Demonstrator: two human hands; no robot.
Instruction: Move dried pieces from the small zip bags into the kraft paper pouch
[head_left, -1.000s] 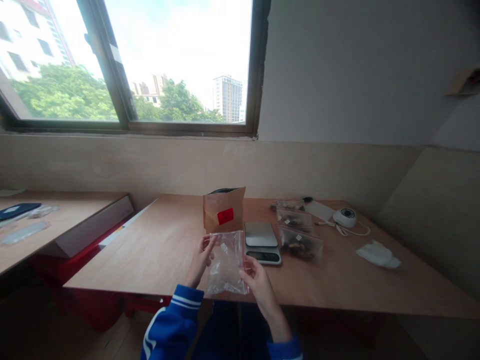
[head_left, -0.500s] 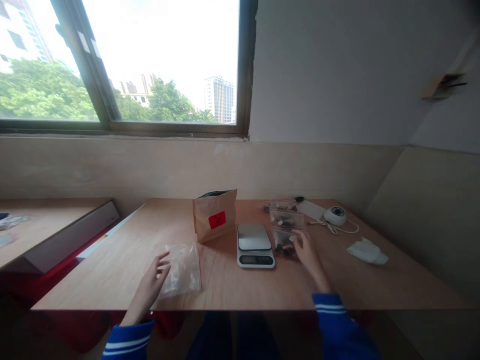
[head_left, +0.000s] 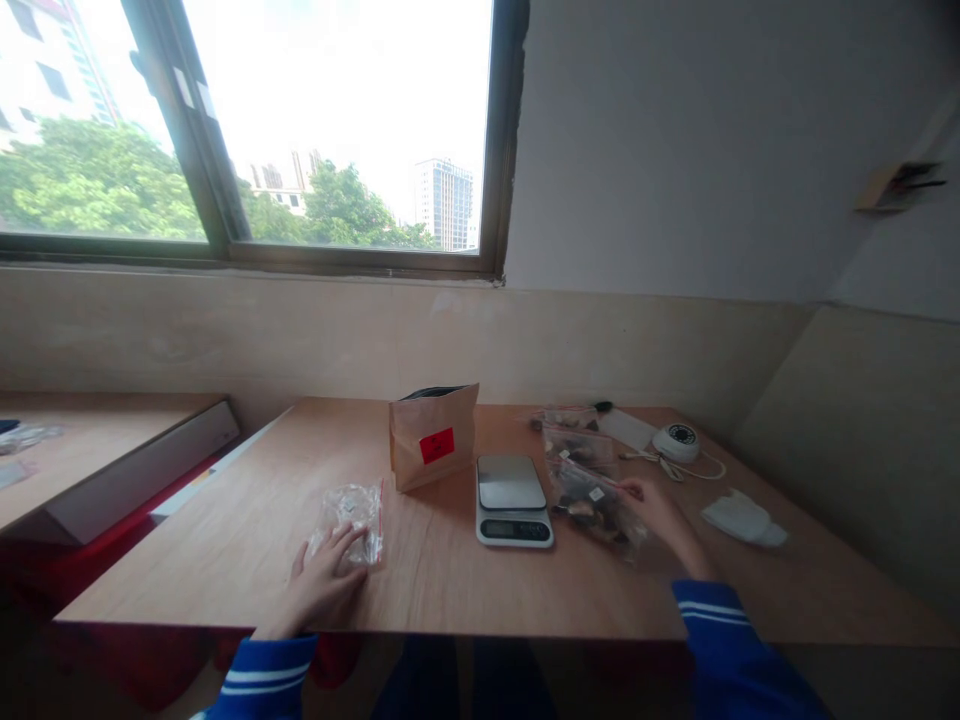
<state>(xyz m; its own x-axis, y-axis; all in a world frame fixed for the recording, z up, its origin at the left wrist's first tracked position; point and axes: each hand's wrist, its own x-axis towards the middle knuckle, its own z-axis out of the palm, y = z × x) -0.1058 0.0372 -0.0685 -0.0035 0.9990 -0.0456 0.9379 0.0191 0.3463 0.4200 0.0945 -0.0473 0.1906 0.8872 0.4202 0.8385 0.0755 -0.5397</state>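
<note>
Left hand (head_left: 324, 580) laid flat on empty clear zip bag (head_left: 350, 509); right hand (head_left: 660, 510), grip pinched on filled clear zip bag (head_left: 595, 499). Wooden counter (head_left: 442, 570), window behind.

Left hand (head_left: 324, 583) flat, right hand (head_left: 660, 508) seemingly pinching

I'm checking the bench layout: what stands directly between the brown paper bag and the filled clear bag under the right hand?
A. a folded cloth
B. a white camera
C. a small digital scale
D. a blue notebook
C: the digital scale sits right of the brown paper bag and left of the filled clear bag that the right hand touches.
</note>
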